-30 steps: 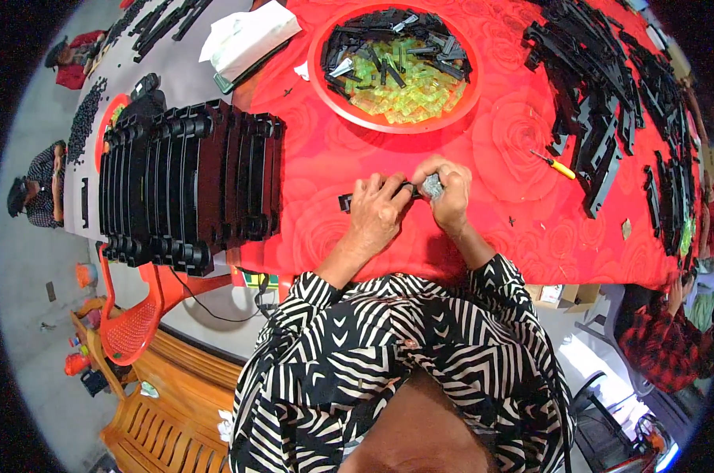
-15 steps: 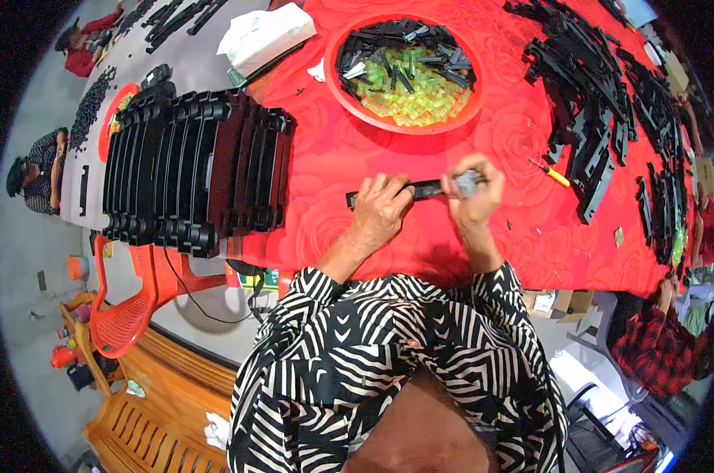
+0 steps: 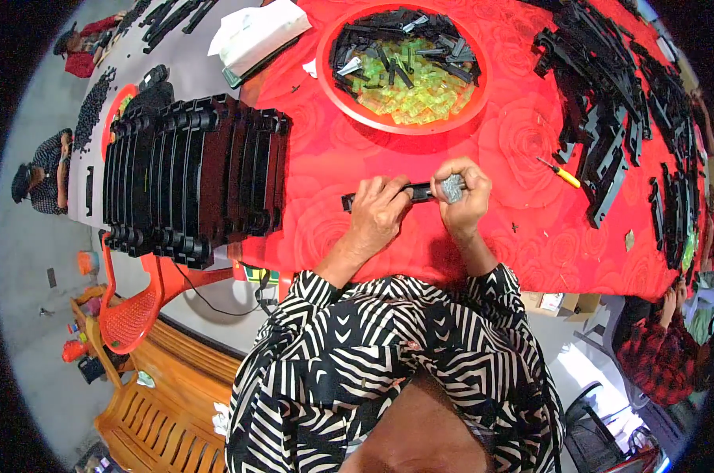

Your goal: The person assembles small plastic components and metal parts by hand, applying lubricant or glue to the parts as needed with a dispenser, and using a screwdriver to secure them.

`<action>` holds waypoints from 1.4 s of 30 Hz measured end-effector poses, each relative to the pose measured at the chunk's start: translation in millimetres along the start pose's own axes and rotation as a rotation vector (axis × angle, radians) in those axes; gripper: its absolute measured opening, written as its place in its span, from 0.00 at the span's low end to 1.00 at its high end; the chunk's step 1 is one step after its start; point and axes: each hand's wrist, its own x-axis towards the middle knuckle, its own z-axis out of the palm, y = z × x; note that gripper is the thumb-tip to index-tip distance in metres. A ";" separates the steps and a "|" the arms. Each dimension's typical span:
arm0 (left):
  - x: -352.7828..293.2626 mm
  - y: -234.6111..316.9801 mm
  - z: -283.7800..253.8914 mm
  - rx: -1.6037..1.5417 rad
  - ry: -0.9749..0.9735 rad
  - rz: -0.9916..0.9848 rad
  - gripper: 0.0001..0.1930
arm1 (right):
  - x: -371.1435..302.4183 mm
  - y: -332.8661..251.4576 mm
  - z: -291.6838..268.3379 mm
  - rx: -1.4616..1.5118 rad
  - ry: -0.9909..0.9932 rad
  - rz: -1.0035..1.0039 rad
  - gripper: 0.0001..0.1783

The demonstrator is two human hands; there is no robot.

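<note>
Flat on the red tablecloth point(image 3: 325, 244) in front of me lies a narrow black plastic strip point(image 3: 421, 191). My left hand point(image 3: 378, 211) presses down on it, fingers bent over its left part. At the strip's right end, my right hand point(image 3: 465, 197) is closed round a grey, round-ended object point(image 3: 452, 188); its lower part is hidden in the fist, so I cannot tell its kind. Beyond the hands stands a red basin point(image 3: 408, 129) holding black plastic pieces and yellow-green translucent pieces.
A tall stack of black plastic frames point(image 3: 191, 173) stands left. On the right lie a yellow-handled screwdriver point(image 3: 566, 176) and a heap of long black parts point(image 3: 609, 134). A white paper pack point(image 3: 258, 35) sits far left. Another person point(image 3: 660, 351) is at the right edge.
My right hand, with the grey object, has shifted slightly left and down along the strip. My left hand stays on the strip. The whole view has turned a little.
</note>
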 end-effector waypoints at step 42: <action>-1.0 2.8 0.0 0.025 -0.021 -0.032 0.08 | 11.7 2.8 6.7 0.181 -0.072 0.120 0.21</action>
